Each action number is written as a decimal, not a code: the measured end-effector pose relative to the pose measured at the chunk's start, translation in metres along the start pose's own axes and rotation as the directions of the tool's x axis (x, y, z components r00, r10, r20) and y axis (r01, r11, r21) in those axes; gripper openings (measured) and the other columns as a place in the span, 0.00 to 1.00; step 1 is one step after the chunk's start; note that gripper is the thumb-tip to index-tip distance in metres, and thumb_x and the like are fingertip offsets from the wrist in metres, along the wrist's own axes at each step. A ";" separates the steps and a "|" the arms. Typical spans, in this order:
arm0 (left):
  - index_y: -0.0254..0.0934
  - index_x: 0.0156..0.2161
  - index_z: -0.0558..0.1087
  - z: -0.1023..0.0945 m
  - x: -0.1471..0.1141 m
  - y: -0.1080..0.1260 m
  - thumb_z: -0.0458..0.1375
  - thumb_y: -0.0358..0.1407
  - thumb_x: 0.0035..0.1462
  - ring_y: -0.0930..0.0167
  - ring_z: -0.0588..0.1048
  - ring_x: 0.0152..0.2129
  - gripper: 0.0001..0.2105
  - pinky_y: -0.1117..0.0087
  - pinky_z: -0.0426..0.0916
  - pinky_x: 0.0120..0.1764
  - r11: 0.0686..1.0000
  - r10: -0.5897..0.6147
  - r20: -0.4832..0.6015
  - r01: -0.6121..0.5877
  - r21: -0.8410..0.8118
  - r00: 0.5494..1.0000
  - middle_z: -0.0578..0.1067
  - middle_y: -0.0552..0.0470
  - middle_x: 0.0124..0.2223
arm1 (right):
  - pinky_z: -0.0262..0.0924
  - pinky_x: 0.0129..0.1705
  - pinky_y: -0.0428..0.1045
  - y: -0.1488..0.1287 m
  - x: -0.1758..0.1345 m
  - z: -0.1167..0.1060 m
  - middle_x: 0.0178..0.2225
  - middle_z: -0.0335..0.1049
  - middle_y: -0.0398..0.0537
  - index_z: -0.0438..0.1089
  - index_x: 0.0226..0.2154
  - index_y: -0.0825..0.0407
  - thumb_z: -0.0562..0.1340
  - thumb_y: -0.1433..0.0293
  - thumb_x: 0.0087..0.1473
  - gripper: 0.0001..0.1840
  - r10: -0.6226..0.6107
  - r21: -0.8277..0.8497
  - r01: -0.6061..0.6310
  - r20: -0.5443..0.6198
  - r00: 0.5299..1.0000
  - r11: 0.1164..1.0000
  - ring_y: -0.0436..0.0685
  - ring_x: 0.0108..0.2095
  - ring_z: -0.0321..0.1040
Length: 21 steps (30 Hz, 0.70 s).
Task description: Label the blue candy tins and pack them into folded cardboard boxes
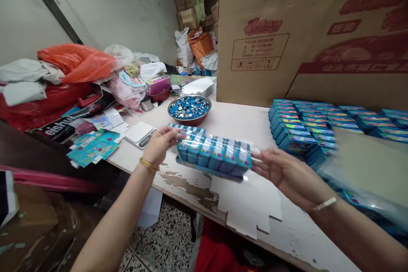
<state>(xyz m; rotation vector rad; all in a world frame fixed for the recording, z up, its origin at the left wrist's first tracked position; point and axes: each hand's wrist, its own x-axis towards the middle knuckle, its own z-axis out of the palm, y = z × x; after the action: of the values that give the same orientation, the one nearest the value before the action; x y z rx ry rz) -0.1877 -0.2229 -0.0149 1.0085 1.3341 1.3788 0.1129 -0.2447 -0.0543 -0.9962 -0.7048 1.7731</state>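
Note:
A pack of small blue boxes (213, 153) in clear plastic film is held above the table's front edge, tilted down to the right. My left hand (161, 142) pinches the film at its left end. My right hand (279, 170) grips its right end, with thumb and fingers extended along the film; motion blurs the fingertips a little. Beneath the pack lie flat white card cut-outs (247, 204). Just beyond it stands a metal bowl (190, 121) filled with small blue and silver pieces.
Rows of blue boxes (296, 136) stand at right, with clear plastic sheets (372, 165) over some. A large cardboard carton (255, 85) rises behind. A white scale (139, 134) and flat blue cartons (95, 146) lie left. Orange and red bags (79, 63) are heaped at far left.

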 end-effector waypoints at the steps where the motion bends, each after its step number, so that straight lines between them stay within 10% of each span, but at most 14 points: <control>1: 0.33 0.26 0.69 -0.011 0.013 0.012 0.67 0.36 0.42 0.70 0.77 0.28 0.11 0.74 0.67 0.28 0.999 0.038 -0.024 -0.038 0.010 0.999 0.78 0.46 0.33 | 0.70 0.43 0.51 -0.007 0.014 0.018 0.34 0.74 0.47 0.61 0.23 0.50 0.70 0.67 0.40 0.15 -0.033 -0.012 0.034 0.031 0.999 0.999 0.57 0.38 0.73; 9: 0.33 0.26 0.65 -0.069 0.122 0.054 0.61 0.29 0.47 0.69 0.78 0.26 0.07 0.70 0.70 0.31 0.988 0.150 -0.135 -0.153 -0.008 0.979 0.76 0.49 0.29 | 0.67 0.34 0.49 -0.033 0.115 0.122 0.25 0.70 0.42 0.58 0.25 0.50 0.62 0.74 0.48 0.10 -0.087 -0.089 0.093 0.063 0.994 0.992 0.50 0.26 0.70; 21: 0.31 0.28 0.68 -0.088 0.158 -0.002 0.61 0.29 0.43 0.69 0.78 0.26 0.06 0.71 0.69 0.31 1.000 0.021 -0.119 -0.022 -0.009 0.993 0.77 0.47 0.32 | 0.68 0.29 0.51 0.010 0.162 0.117 0.24 0.68 0.41 0.57 0.22 0.50 0.68 0.71 0.41 0.16 -0.044 -0.145 0.045 0.009 0.999 0.988 0.54 0.28 0.71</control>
<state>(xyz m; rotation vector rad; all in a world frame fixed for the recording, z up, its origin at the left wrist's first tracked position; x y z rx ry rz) -0.3089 -0.0892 -0.0310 0.9492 1.4050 1.4800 -0.0278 -0.1025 -0.0550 -1.0645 -0.8640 1.7058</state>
